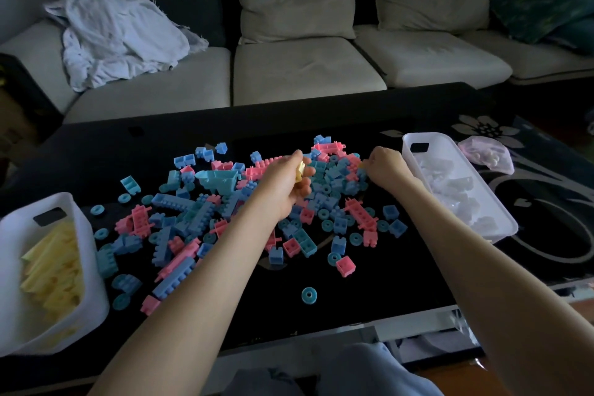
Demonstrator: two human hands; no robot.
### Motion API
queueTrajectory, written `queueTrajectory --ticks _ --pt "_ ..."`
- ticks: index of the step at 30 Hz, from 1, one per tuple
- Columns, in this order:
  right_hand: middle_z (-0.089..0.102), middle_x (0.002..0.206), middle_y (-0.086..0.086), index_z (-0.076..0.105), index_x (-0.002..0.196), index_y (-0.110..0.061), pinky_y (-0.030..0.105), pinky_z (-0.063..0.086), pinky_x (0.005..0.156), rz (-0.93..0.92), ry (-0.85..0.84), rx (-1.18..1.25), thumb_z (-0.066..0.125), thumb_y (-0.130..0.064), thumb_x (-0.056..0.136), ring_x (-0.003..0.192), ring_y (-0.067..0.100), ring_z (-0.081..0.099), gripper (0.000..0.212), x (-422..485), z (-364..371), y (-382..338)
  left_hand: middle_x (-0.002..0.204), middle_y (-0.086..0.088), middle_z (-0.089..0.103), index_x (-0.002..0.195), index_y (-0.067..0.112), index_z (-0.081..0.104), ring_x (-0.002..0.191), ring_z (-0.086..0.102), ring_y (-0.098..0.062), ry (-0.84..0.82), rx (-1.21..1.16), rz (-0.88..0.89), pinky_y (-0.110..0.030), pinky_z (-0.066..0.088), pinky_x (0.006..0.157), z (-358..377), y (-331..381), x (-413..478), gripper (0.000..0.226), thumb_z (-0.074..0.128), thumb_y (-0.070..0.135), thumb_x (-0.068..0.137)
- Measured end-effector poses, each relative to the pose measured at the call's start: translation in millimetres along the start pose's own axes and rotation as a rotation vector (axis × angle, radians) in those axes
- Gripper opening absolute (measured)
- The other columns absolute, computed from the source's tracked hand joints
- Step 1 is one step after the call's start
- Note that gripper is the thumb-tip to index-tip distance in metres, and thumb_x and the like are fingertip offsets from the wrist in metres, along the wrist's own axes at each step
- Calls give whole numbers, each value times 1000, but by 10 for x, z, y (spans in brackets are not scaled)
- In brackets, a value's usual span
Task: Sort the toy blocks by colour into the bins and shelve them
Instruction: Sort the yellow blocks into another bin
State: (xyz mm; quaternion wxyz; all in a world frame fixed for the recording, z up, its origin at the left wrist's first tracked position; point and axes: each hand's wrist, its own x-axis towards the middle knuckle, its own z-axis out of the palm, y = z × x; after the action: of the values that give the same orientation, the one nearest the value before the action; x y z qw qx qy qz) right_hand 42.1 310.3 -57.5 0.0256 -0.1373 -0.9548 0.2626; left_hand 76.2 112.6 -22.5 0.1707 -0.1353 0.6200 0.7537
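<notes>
One yellow block [300, 170], perhaps more, is being gripped in the curled left hand [283, 183] above the pink and blue pile [199, 219] mid-frame on the table [369, 292]. The right hand [384, 167] is being worked into the pile's upper right edge; its grip cannot be told. The yellow bin [93, 283] is sitting at lower left, nearer the left hand.

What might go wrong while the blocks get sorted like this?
The left hand grips yellow blocks over the pile. One may slip out and drop back in before it reaches the yellow bin far to the left. A teal ring lies alone near the front edge of the table, where a forearm might sweep it onto the floor.
</notes>
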Motion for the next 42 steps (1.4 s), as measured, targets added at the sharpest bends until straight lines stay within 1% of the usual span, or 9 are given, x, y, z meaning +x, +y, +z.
queueTrajectory --ticks 4,10,15,19,23,30,33,39,42 --pt "48 60 3 42 56 -11 26 30 44 16 -2 40 50 -16 90 58 20 49 36 21 84 33 77 -2 61 90 11 61 55 50 -8 8 29 22 -17 44 43 62 6 1 20 51 27 98" --pt "46 56 3 42 56 -8 26 26 43 72 49 27 48 -7 85 53 19 44 30 -48 19 1 75 -3 59 88 9 61 55 49 -8 22 -87 -33 -16 43 43 37 1 -57 24 48 25 99" --pt "38 52 -1 38 54 -14 27 24 45 64 201 250 44 -9 88 47 13 34 35 -231 -84 -130 76 -4 60 84 9 62 57 51 -9 40 -229 -63 -16 45 45 -30 63 -161 26 49 25 98" --pt "51 63 -1 59 75 -13 23 32 49 -11 103 482 47 -16 90 54 11 41 19 -442 -166 -463 73 -5 59 85 6 59 58 53 -10 24 -258 -97 -18 49 51 -127 113 -270 18 52 18 97" --pt "56 71 -3 64 94 -18 21 37 48 -131 -44 467 48 -20 92 55 9 45 17 -637 -139 -899 75 -7 54 84 5 55 65 53 -12 -8 -229 -26 -17 52 52 -316 166 -394 15 47 3 97" --pt "56 71 -4 65 91 -17 17 35 45 -415 -231 387 49 -18 92 54 7 44 16 -997 139 -1603 86 -4 61 93 21 57 64 51 -14 255 682 310 -30 40 63 -1286 201 -781 9 50 25 96" --pt "59 77 -2 63 88 -18 16 35 48 -556 -312 330 51 -20 92 56 7 45 13 -1178 392 -1949 81 -2 62 97 21 59 65 53 -17 400 808 366 -32 39 63 -1785 182 -1081 13 49 29 95" --pt "60 81 2 61 81 -10 17 41 61 -818 -366 325 52 -13 88 71 14 53 12 -1665 943 -2537 105 -10 60 106 9 51 92 57 -25 622 1357 228 -29 39 72 -2435 -9 -1400 14 42 11 95" --pt "58 82 7 62 82 -3 31 45 68 -992 -322 315 52 -6 85 74 21 55 11 -1888 1195 -2691 116 -13 57 117 6 52 105 57 -30 610 1530 119 -32 42 79 -2541 -122 -1413 24 44 12 94"
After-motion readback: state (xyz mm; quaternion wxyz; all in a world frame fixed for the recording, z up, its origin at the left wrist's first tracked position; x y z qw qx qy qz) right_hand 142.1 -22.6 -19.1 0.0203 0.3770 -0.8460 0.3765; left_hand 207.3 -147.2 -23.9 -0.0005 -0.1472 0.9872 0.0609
